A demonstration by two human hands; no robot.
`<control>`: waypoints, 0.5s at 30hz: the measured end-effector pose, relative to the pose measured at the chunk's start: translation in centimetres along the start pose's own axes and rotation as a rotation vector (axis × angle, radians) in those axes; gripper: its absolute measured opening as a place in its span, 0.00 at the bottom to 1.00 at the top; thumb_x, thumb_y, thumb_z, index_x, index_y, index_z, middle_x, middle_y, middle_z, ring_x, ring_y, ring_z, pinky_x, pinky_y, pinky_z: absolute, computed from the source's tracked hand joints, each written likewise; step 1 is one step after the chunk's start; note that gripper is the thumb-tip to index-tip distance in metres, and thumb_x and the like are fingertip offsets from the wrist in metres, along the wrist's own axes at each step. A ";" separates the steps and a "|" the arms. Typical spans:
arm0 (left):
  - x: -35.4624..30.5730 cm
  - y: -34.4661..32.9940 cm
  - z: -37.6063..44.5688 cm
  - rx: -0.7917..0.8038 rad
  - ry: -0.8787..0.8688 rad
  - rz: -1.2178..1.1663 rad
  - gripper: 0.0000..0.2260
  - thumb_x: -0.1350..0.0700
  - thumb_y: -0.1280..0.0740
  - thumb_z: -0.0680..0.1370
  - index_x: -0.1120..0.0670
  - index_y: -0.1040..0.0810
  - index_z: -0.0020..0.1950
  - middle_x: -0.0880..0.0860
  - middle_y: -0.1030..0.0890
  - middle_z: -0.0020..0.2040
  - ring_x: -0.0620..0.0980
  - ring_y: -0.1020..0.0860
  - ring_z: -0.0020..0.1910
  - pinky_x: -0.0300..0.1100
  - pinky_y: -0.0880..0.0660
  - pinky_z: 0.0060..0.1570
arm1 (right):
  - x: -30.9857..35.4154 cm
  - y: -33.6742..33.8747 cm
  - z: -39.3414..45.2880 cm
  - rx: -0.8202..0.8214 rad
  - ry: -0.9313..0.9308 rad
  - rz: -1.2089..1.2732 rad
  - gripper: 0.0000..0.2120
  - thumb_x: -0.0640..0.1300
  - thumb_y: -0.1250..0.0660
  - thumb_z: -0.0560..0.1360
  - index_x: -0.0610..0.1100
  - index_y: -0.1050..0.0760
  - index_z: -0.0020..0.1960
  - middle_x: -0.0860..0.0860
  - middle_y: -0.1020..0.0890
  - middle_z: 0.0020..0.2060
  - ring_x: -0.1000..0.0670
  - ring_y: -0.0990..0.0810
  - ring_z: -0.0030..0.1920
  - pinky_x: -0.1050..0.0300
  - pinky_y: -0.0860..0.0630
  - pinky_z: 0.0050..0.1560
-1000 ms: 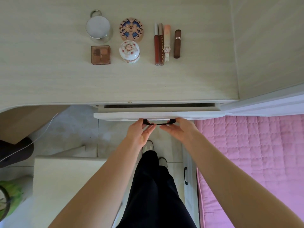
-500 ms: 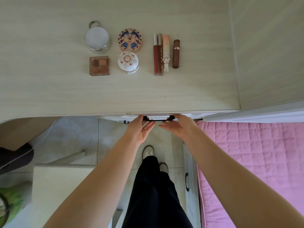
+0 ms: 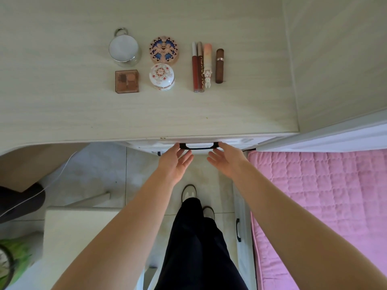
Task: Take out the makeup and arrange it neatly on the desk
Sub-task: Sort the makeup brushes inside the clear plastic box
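Makeup lies in tidy rows on the pale wooden desk (image 3: pixel 62 105): a round silver jar (image 3: pixel 124 50), a patterned round compact (image 3: pixel 164 50), a brown square palette (image 3: pixel 127 81), a white floral pot (image 3: pixel 161 76), two red lip gloss tubes (image 3: pixel 197 66), a peach bunny stick (image 3: pixel 207 64) and a brown lipstick (image 3: pixel 219 66). Under the desk's front edge the white drawer (image 3: pixel 146 144) sits pushed in, its black handle (image 3: pixel 199 146) showing. My left hand (image 3: pixel 176 162) and my right hand (image 3: pixel 227 161) are just below the handle, fingers straight, holding nothing.
A pink quilted bed (image 3: pixel 324 195) fills the right side, with a white rail (image 3: pixel 335 137) above it. A white stool (image 3: pixel 79 231) stands lower left, a green thing (image 3: pixel 12 260) at the corner. My black trouser leg (image 3: pixel 194 248) and shoes (image 3: pixel 188 192) are on the tiled floor.
The drawer, partly out a second ago, has slid in under the desk edge. Both hands, which pushed at its handle, now sit slightly back from it with fingers spread.
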State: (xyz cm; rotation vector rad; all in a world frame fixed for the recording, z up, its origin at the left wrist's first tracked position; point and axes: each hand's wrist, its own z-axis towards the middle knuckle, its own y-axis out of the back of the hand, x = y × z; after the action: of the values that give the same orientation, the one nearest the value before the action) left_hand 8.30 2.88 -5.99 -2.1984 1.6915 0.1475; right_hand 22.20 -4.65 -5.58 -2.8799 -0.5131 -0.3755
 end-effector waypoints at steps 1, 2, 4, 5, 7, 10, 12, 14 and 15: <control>0.1 0.2 -0.5 -0.003 -0.009 0.010 0.10 0.60 0.37 0.81 0.60 0.27 0.61 0.59 0.24 0.59 0.61 0.22 0.57 0.53 0.23 0.54 | -0.1 0.3 -0.4 -0.006 0.017 -0.032 0.08 0.38 0.37 0.79 0.39 0.27 0.58 0.43 0.24 0.54 0.43 0.22 0.54 0.46 0.23 0.53; 0.2 0.5 -1.0 0.001 -0.019 0.020 0.12 0.60 0.38 0.81 0.60 0.28 0.64 0.59 0.24 0.60 0.61 0.22 0.58 0.53 0.24 0.54 | -0.2 0.6 -0.8 -0.006 0.031 -0.065 0.08 0.37 0.39 0.79 0.40 0.28 0.58 0.44 0.24 0.53 0.43 0.23 0.53 0.47 0.24 0.54; 0.5 1.0 -2.3 0.026 -0.039 0.048 0.13 0.60 0.39 0.81 0.60 0.29 0.66 0.58 0.24 0.61 0.61 0.23 0.60 0.52 0.24 0.54 | -0.4 1.4 -1.8 0.012 0.049 -0.128 0.08 0.37 0.42 0.80 0.41 0.27 0.56 0.46 0.23 0.50 0.45 0.23 0.53 0.48 0.25 0.55; 0.8 1.3 -3.1 0.043 -0.049 0.068 0.13 0.60 0.39 0.82 0.60 0.30 0.66 0.57 0.24 0.61 0.61 0.23 0.60 0.52 0.24 0.54 | -0.5 1.9 -2.4 0.024 0.062 -0.166 0.08 0.37 0.44 0.81 0.41 0.26 0.55 0.46 0.23 0.50 0.46 0.23 0.52 0.49 0.27 0.56; 1.5 1.7 -4.9 0.065 -0.076 0.124 0.14 0.60 0.40 0.82 0.60 0.31 0.67 0.57 0.24 0.60 0.60 0.24 0.61 0.51 0.25 0.54 | -1.1 3.1 -3.8 0.034 0.114 -0.287 0.11 0.37 0.45 0.80 0.41 0.25 0.56 0.42 0.22 0.50 0.44 0.22 0.54 0.52 0.28 0.55; 2.6 2.2 -7.7 0.090 -0.114 0.224 0.13 0.59 0.39 0.81 0.60 0.30 0.65 0.57 0.22 0.59 0.59 0.22 0.58 0.51 0.25 0.54 | -2.5 5.4 -5.9 -0.011 0.294 -0.506 0.18 0.38 0.41 0.78 0.43 0.30 0.68 0.42 0.20 0.49 0.46 0.20 0.49 0.56 0.26 0.44; 3.4 2.4 -9.6 0.095 -0.167 0.347 0.12 0.58 0.38 0.81 0.59 0.28 0.63 0.56 0.20 0.58 0.57 0.21 0.56 0.49 0.23 0.51 | -3.1 7.1 -7.5 -0.058 0.448 -0.703 0.21 0.40 0.40 0.77 0.43 0.31 0.69 0.47 0.22 0.50 0.51 0.23 0.42 0.60 0.28 0.38; 4.4 2.6 -11.3 0.080 -0.275 0.536 0.09 0.56 0.38 0.81 0.57 0.26 0.60 0.55 0.18 0.56 0.53 0.19 0.50 0.47 0.23 0.50 | -3.6 8.8 -9.4 -0.103 0.591 -0.912 0.20 0.41 0.41 0.77 0.44 0.30 0.69 0.48 0.22 0.56 0.52 0.24 0.44 0.63 0.29 0.36; 5.0 2.7 -12.3 0.083 -0.357 0.645 0.08 0.56 0.38 0.81 0.56 0.25 0.57 0.55 0.18 0.55 0.51 0.19 0.48 0.46 0.24 0.51 | -3.9 9.8 -10.6 -0.112 0.644 -0.978 0.20 0.42 0.41 0.77 0.44 0.31 0.69 0.48 0.22 0.58 0.51 0.23 0.47 0.63 0.30 0.37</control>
State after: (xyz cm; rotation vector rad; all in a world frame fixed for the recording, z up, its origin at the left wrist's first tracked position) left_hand 5.42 -6.48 3.33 -1.3891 2.0661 0.5799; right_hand 19.97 -17.33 2.01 -2.1534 -1.7231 -1.4066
